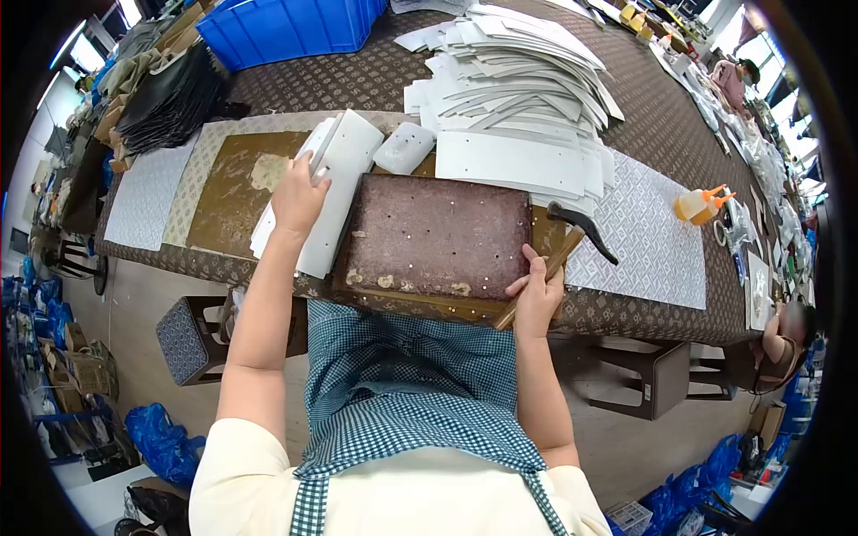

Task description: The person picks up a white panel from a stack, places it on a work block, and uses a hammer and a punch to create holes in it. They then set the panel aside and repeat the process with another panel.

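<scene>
My left hand (pixel 299 198) is on a stack of long white sheets (pixel 344 188) with small holes or dots. Its fingers and thumb close on the edge of a sheet; part of the grip is hidden. In my right hand (pixel 539 295) is a hammer (pixel 559 255), fingers wrapped around its wooden handle, the dark curved head pointing away from me. That hand rests by the right edge of a worn reddish-brown board (pixel 438 232) dotted with small specks and holes. A small white block or pad (pixel 404 148) lies just beyond the board.
A large pile of white sheets (pixel 518 80) stands behind the board, beside a blue bin (pixel 290 31). Dark sheets (pixel 170 98) are stacked at the left. Glue bottles (pixel 700 205) with orange tips stand on the right. Stools (pixel 645 380) are under the table; other people sit along the right.
</scene>
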